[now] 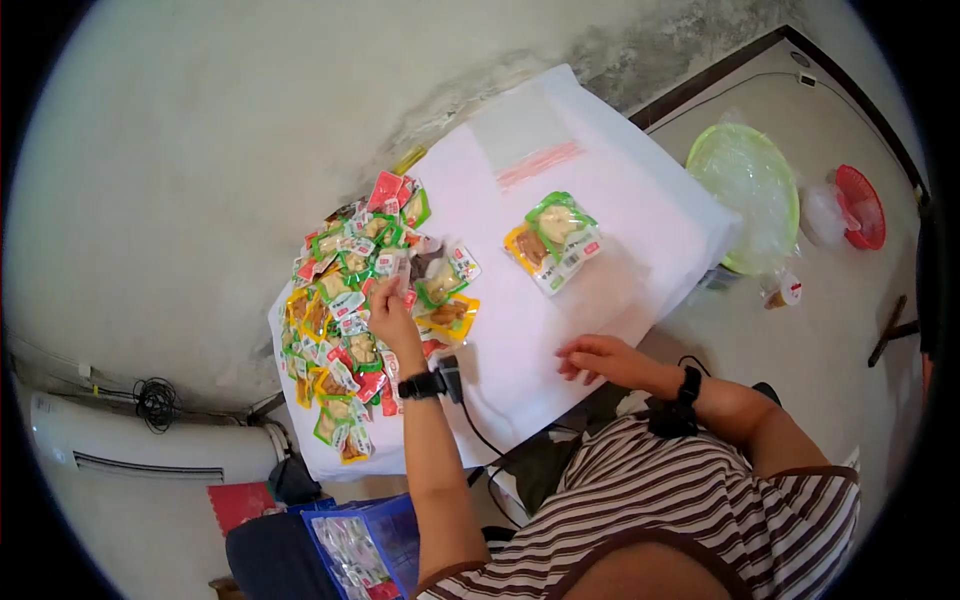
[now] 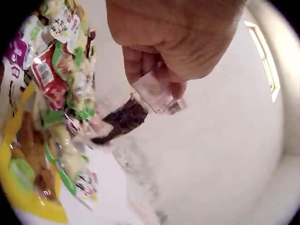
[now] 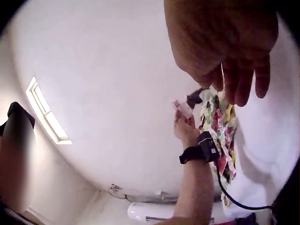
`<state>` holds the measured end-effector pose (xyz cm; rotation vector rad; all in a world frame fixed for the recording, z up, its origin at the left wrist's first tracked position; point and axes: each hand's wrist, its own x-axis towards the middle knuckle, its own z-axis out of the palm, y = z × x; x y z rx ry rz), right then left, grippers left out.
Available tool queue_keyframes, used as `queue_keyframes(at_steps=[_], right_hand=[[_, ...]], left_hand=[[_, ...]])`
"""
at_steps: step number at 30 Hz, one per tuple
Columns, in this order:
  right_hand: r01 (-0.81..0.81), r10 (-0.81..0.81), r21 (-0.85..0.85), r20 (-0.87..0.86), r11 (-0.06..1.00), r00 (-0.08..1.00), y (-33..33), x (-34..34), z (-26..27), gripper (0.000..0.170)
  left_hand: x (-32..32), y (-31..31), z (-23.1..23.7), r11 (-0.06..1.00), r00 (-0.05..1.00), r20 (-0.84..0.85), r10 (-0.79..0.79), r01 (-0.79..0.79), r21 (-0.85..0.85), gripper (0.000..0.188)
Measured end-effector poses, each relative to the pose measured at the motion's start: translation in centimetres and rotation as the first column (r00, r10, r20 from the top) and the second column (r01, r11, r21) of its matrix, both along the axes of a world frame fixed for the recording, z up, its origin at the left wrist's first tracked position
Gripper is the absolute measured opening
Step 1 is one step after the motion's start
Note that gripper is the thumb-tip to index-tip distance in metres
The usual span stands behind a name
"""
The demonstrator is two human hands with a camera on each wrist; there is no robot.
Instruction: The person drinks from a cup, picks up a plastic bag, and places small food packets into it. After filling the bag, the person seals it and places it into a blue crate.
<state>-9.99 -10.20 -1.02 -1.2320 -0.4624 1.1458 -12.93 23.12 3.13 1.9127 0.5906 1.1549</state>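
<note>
At the heap's right side, my left hand [image 1: 393, 312] pinches the clear, pinkish end of a small plastic snack packet [image 2: 158, 96] with dark brown food inside. The packet is raised above the heap of snack packets [image 1: 345, 300], which have green, yellow and red edges. Close by the hand is a yellow-edged packet [image 1: 452, 317]. Near the table's front edge my right hand [image 1: 608, 360] hovers with loosely extended fingers, holding nothing. Farther back lie a green-edged packet [image 1: 560, 222] and a yellow-edged packet [image 1: 527, 246] side by side, with a white packet beside them.
A clear bag with a pink stripe [image 1: 535, 160] lies at the far end of the white-covered table [image 1: 640, 190]. On the floor stand a green basket [image 1: 742, 200] of clear plastic and a red basket [image 1: 862, 208]. A blue crate [image 1: 385, 535] of packets is left of the person.
</note>
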Motion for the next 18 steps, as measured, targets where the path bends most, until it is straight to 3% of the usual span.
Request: queue_keyframes(at_steps=[1, 2, 3, 4, 6, 7, 8, 9, 11, 12, 13, 14, 15, 16, 17, 18], right_hand=[[-0.03, 0.032, 0.035, -0.06, 0.999, 0.998, 0.9, 0.0, 0.5, 0.037], [-0.02, 0.025, 0.038, -0.141, 0.999, 0.99, 2.2, -0.2, 0.6, 0.041], [-0.011, 0.019, 0.039, -0.222, 0.999, 0.975, 3.6, -0.4, 0.5, 0.045], [0.012, 0.016, 0.084, -0.321, 0.996, 0.947, 4.7, -0.5, 0.7, 0.046], [0.044, 0.01, 0.12, -0.416, 0.992, 0.909, 7.2, -1.2, 1.6, 0.047], [0.23, -0.123, 0.19, -0.45, 0.955, 0.885, 8.4, -1.7, 2.1, 0.043], [0.406, -0.247, 0.249, -0.49, 0.879, 0.836, 8.9, -2.0, 2.3, 0.039], [0.408, -0.253, 0.242, -0.488, 0.88, 0.835, 8.6, -2.0, 2.3, 0.039], [0.583, -0.479, 0.135, -0.439, 0.801, 0.76, 7.8, -1.6, 2.2, 0.029], [0.586, -0.484, 0.132, -0.435, 0.8, 0.759, 7.1, -1.1, 2.0, 0.029], [0.668, -0.577, 0.183, -0.375, 0.721, 0.725, 5.9, -0.3, 1.5, 0.025], [0.738, -0.666, 0.238, -0.32, 0.632, 0.674, 4.4, 0.5, 1.0, 0.022], [0.687, -0.671, 0.257, -0.162, 0.679, 0.724, 1.6, 1.4, 2.0, 0.024], [0.659, -0.668, 0.283, -0.078, 0.697, 0.74, -1.0, 3.0, 0.0, 0.024], [0.683, -0.712, 0.242, 0.052, 0.689, 0.7, -3.5, 3.3, 1.7, 0.022], [0.645, -0.688, 0.308, 0.048, 0.7, 0.724, -5.7, 4.3, 1.3, 0.021]], left_hand=[[-0.7, -1.8, 0.1, 1.0, 1.0, 0.0, -0.009, 0.009, -0.004, 0.016], [-1.4, -3.6, -0.1, 0.95, 0.993, 0.119, -0.02, 0.056, -0.309, 0.017], [-2.1, -5.6, -0.2, 0.805, 0.973, 0.229, 0.01, 0.129, -0.579, 0.019], [-2.4, -8.1, 0.2, 0.8, 0.975, 0.224, 0.004, 0.131, -0.586, 0.019], [-2.9, -13.0, 0.7, 0.513, 0.861, 0.478, 0.175, 0.335, -0.79, 0.025], [-3.6, -14.3, -0.2, 0.458, 0.854, 0.499, 0.15, 0.387, -0.8, 0.029], [-4.5, -15.5, -1.0, 0.416, 0.862, 0.506, 0.028, 0.45, -0.79, 0.026], [-5.2, -16.7, -1.7, 0.366, 0.854, 0.513, -0.093, 0.508, -0.78, 0.023], [-5.6, -18.9, -2.9, 0.308, 0.877, 0.455, -0.152, 0.48, -0.821, 0.02], [-5.6, -19.4, -3.3, 0.265, 0.891, 0.401, -0.215, 0.448, -0.854, 0.018], [-5.5, -19.4, -4.2, 0.259, 0.889, 0.402, -0.219, 0.45, -0.854, 0.018], [-5.4, -19.2, -5.4, 0.585, 0.903, 0.218, -0.37, 0.409, -0.701, 0.019], [-5.4, -19.2, -6.1, 0.817, 0.901, -0.009, -0.434, 0.389, -0.425, 0.021], [-5.1, -19.4, -4.4, 0.894, 0.87, -0.208, -0.447, 0.437, -0.096, 0.041], [-4.5, -20.3, -3.1, 0.891, 0.867, -0.208, -0.454, 0.442, -0.104, 0.041], [-3.6, -21.1, -2.0, 0.876, 0.861, -0.328, -0.389, 0.456, 0.159, 0.047]])
